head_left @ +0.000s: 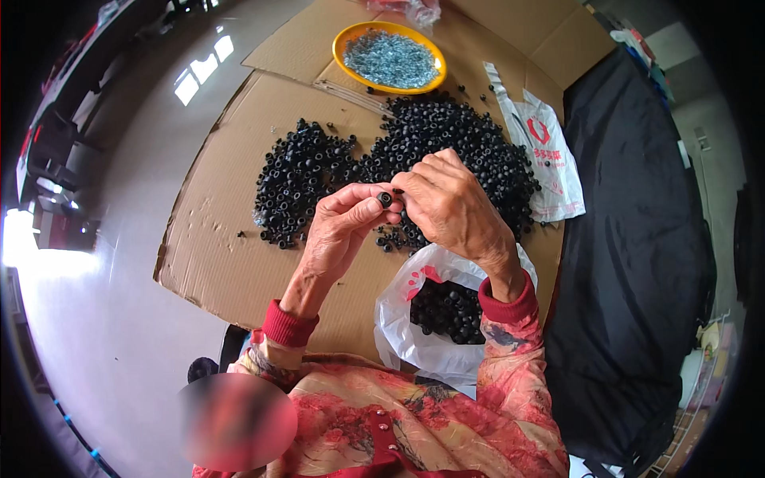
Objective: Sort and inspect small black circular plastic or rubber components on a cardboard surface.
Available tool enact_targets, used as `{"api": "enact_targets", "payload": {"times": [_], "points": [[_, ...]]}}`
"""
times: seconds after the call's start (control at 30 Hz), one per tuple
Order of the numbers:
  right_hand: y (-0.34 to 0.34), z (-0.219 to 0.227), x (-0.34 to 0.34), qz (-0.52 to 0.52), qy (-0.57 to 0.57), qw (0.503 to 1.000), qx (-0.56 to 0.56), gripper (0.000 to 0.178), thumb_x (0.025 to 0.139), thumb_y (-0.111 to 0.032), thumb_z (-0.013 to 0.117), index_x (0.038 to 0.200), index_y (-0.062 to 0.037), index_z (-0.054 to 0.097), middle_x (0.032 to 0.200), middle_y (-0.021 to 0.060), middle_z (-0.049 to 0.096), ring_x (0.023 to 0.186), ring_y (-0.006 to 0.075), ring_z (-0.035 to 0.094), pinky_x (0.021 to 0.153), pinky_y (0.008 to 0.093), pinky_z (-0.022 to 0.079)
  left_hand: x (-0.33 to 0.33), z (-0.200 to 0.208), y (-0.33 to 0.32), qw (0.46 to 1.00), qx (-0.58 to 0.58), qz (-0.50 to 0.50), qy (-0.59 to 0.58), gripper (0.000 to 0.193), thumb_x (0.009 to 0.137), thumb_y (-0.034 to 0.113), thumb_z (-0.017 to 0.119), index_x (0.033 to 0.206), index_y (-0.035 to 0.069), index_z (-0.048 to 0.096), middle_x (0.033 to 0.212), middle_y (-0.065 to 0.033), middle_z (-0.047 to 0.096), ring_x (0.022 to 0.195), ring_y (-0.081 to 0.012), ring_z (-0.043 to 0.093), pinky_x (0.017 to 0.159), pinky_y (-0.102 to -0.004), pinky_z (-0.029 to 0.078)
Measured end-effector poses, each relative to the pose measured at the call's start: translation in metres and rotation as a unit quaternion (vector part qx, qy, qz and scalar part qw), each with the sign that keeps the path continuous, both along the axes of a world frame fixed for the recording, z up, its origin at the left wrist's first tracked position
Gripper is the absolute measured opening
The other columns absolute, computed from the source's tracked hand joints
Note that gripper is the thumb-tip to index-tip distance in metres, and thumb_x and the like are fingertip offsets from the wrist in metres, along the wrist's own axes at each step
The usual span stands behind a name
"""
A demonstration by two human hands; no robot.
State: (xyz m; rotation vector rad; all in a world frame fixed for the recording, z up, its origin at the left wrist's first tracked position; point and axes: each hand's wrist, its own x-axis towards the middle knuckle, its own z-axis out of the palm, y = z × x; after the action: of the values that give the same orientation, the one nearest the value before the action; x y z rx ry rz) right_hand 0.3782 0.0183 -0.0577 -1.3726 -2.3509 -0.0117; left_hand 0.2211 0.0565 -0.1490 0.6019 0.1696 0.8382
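Note:
Between thumb and fingers, my left hand (347,219) pinches a small round black part (384,199) with a ring-like opening facing up. My right hand (454,203) is closed close beside it, its fingertips meeting the left ones; a small dark bit shows there, but what it grips is mostly hidden. Past both hands spreads a large pile of black round parts (470,131). Left of it lies a smaller pile of black ring-shaped parts (291,179). Below my right wrist, a white plastic bag (390,315) stands open with black parts (446,311) inside.
A yellow bowl (340,56) of small clear bluish pieces (390,60) sits at the far side of the cardboard sheet (215,239). A flat white plastic bag (558,175) lies right of the large pile. Black fabric (629,255) covers something along the right.

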Motion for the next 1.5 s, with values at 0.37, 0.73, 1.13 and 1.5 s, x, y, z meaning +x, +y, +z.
{"api": "enact_targets", "payload": {"times": [0.37, 0.73, 1.13, 1.5], "points": [[-0.004, -0.018, 0.011, -0.043, 0.227, 0.973, 0.015, 0.02, 0.066, 0.004, 0.064, 0.085, -0.0019, 0.062, 0.079, 0.008, 0.06, 0.072, 0.0233, 0.058, 0.07, 0.0329, 0.046, 0.011, 0.004, 0.0, 0.998, -0.048, -0.024, -0.042, 0.019, 0.087, 0.011, 0.057, 0.098, -0.004, 0.06, 0.095, -0.0139, 0.063, 0.088, -0.0212, 0.061, 0.085, -0.0351, 0.048], [-0.013, -0.017, 0.023, -0.032, 0.233, 0.971, 0.041, 0.018, 0.071, 0.003, 0.064, 0.089, -0.0013, 0.062, 0.082, 0.0075, 0.061, 0.075, 0.0216, 0.06, 0.067, 0.0313, 0.049, 0.025, 0.013, -0.005, 0.998, -0.046, -0.027, -0.046, 0.018, 0.087, 0.011, 0.057, 0.099, -0.002, 0.06, 0.094, -0.0134, 0.063, 0.086, -0.0208, 0.062, 0.084, -0.0363, 0.049], [-0.025, 0.004, 0.024, -0.049, 0.301, 0.952, 0.022, 0.012, 0.076, -0.003, 0.065, 0.087, -0.0015, 0.061, 0.082, 0.0076, 0.061, 0.072, 0.0199, 0.062, 0.063, 0.0287, 0.051, 0.03, 0.015, -0.01, 0.999, -0.026, -0.03, -0.033, 0.018, 0.087, 0.01, 0.058, 0.099, -0.002, 0.06, 0.091, -0.0109, 0.063, 0.083, -0.0198, 0.061, 0.081, -0.0363, 0.049], [-0.025, 0.004, 0.025, -0.063, 0.282, 0.957, 0.002, 0.011, 0.075, -0.003, 0.065, 0.085, -0.0006, 0.06, 0.078, 0.0076, 0.059, 0.07, 0.0209, 0.061, 0.061, 0.0296, 0.05, 0.034, 0.013, -0.012, 0.998, -0.049, -0.027, -0.009, 0.019, 0.082, 0.009, 0.063, 0.097, -0.002, 0.06, 0.09, -0.01, 0.064, 0.081, -0.0183, 0.062, 0.078, -0.0343, 0.051]]}}
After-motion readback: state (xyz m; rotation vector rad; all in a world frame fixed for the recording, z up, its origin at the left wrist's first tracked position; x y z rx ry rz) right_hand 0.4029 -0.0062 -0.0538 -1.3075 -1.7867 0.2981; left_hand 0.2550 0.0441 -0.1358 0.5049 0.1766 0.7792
